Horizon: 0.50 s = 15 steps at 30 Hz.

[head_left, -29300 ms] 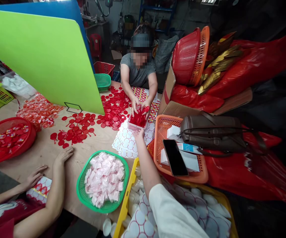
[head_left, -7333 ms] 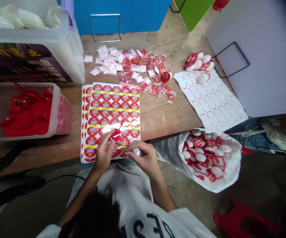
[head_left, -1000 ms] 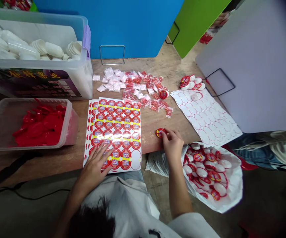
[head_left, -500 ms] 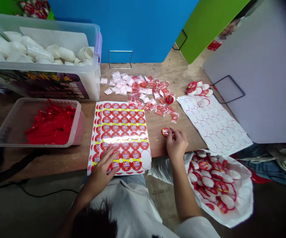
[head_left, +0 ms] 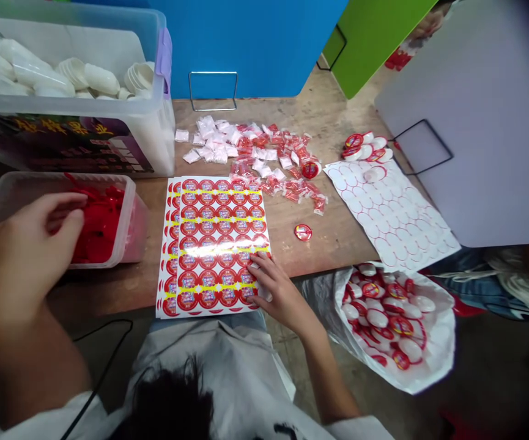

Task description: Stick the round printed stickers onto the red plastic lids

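Fingers spread and open, the right hand (head_left: 282, 294) rests on the red-and-white sticker sheets (head_left: 213, 244); the curled left hand (head_left: 28, 250) is over red plastic pieces (head_left: 101, 223) in a clear tub (head_left: 30, 177), its grip unclear.

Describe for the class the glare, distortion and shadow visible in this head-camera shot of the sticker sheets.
In the head view, glare whitens a band across the sticker sheet; the wide lens makes the left hand look oversized at the frame's edge, compared with the right hand; the floor falls into deep shadow at lower right.
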### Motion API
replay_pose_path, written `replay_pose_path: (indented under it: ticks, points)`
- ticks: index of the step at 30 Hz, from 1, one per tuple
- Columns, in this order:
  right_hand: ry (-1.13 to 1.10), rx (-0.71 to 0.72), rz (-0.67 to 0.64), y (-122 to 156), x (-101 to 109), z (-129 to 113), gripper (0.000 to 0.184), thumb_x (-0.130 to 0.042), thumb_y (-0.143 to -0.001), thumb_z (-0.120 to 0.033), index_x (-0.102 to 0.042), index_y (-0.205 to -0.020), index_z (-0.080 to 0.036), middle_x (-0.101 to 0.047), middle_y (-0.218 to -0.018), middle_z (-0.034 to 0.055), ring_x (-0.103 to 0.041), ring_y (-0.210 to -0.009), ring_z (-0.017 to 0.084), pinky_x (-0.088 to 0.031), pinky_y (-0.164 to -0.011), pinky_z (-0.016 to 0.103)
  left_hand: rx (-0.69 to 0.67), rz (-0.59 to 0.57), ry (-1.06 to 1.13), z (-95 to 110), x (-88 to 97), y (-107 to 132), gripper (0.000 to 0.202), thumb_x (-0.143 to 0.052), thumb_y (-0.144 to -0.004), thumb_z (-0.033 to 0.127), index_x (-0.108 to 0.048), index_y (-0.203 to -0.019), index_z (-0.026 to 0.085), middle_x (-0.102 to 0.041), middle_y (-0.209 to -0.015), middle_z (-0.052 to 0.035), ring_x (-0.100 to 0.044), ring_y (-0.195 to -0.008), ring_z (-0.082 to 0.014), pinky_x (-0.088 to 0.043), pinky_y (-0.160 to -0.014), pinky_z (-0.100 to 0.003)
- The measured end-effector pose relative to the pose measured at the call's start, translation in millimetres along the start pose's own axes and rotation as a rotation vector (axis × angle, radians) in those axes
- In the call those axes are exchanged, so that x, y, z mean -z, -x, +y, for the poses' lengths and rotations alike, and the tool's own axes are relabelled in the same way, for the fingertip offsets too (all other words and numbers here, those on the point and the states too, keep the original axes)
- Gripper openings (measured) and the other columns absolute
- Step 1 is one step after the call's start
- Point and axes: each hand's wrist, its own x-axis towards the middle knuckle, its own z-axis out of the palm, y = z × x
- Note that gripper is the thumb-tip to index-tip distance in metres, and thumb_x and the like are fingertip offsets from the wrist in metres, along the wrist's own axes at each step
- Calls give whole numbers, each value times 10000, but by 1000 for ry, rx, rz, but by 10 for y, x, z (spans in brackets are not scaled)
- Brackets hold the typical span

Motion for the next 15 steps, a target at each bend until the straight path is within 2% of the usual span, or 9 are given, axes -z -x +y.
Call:
replay_pose_path:
  ticks: [1,3,5,10,13,15]
  points:
    - [14,1,3,18,-34,16,583,-674,-823,-284,-466,-1362,-203,-457,-1448,157,-339,-1399,306,-326,-1124,601,1,-144,-123,1,-35,-101,376,-609,-802,255,-654,-1171,201,-706,-1067,-57,-670,-935,-242,-531,-867,-442]
    - [36,3,34,42,-91,47,606,-674,-825,-271,-440,-1382,-218,-447,-1461,151,-335,-1403,303,-278,-1138,626,-24,-393,-285,27,-118,-253,476,-602,-815,309,-594,-1264,150,-619,-1242,-129,-599,-1097,-324,-463,-954,-485]
    - [49,20,70,54,-131,69,577,-656,-842,-255,-444,-1378,-224,-473,-1444,143,-346,-1398,294,-273,-1140,624,-38,-513,-393,55,-194,-332,513,-545,-838,345,-565,-1296,117,-540,-1314,-177,-560,-1135,-367,-441,-963,-489]
    - [55,75,160,24,-104,51,438,-617,-878,-253,-518,-1304,-230,-605,-1320,108,-447,-1336,269,-330,-1111,577,-40,-471,-456,102,-220,-310,437,-483,-817,363,-672,-1115,104,-618,-1116,-179,-592,-1014,-330,-447,-941,-448]
    - [21,73,194,-34,-19,1,401,-620,-878,-270,-540,-1270,-240,-658,-1243,97,-525,-1263,260,-376,-1068,544,-8,-396,-343,213,-182,-234,382,-504,-798,386,-698,-1020,142,-663,-990,-123,-605,-939,-280,-462,-925,-411]
    - [-23,73,224,-76,41,-35,361,-629,-871,-268,-560,-1224,-239,-684,-1188,94,-569,-1207,253,-397,-1045,523,-43,-318,-207,301,-181,-186,350,-531,-789,412,-692,-993,178,-673,-932,-75,-601,-936,-247,-462,-926,-380]
